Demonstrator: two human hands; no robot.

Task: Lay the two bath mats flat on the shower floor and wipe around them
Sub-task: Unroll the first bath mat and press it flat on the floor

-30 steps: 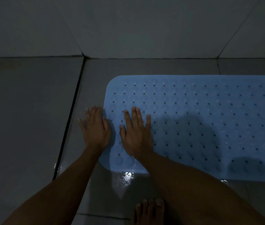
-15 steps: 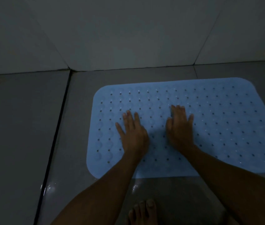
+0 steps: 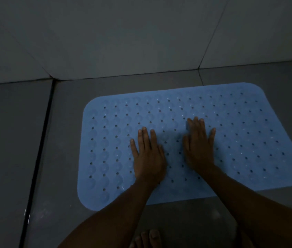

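Closest to you, at the bottom edge, your bare toes (image 3: 146, 238) stand on the floor (image 3: 12, 140), which is made of large grey tiles, smooth and a little shiny. Small wet spots catch the light near the dark grout line (image 3: 36, 158) that runs along the left side.

Just past your toes lies the bath mat (image 3: 249, 149). It is light blue, looks like soft rubber or plastic, and has a rectangle shape with rounded corners. Its surface is covered with regular rows of small round holes, and between them you can see faint round bumps like suction cups. The mat lies flat on the tile, its near edge just in front of your foot and its far edge close to the wall but not touching it. Only one mat is in view.

Your two hands rest on the middle of the mat, palms down. Your left hand (image 3: 148, 158) is spread flat with the fingers straight and slightly apart, gripping nothing. Your right hand (image 3: 199, 147) is a little farther forward, also flat and spread, fingers pointing toward the wall, and it holds nothing. The two hands are near each other but do not touch.

Behind the mat, the wall (image 3: 123, 33) rises in big pale grey tiles, smooth and plain, with thin joints.
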